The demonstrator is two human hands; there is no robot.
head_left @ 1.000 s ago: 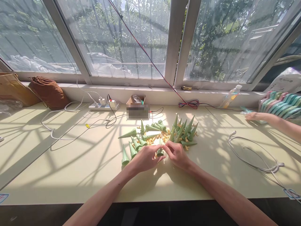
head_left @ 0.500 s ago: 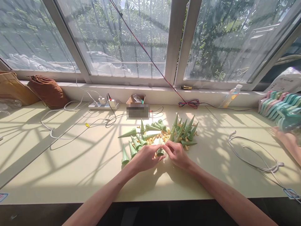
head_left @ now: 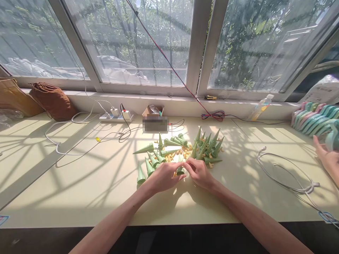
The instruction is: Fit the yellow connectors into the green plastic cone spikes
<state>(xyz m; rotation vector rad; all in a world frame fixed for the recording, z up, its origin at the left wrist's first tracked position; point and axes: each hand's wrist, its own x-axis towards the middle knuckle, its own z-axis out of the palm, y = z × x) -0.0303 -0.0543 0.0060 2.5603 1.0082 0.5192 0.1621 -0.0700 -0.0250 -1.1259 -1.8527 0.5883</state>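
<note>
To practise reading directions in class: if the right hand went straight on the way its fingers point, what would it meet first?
Probably the left hand, at its fingertips, with a tapered green cone close beside them. Any gap between those fingertips and the right hand is unclear.

Another person's hand (head_left: 328, 158) cropped at right; pixelated block (head_left: 155, 124) unreadable.

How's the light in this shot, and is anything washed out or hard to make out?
Head view: hard sunlight through the windows, long crossing shadows on the table; glare pales the small orange pieces beyond the left hand and right hand; a pixelated patch hides whatever sits before the small open box; window frames slant, probably wide-lens distortion.
</note>
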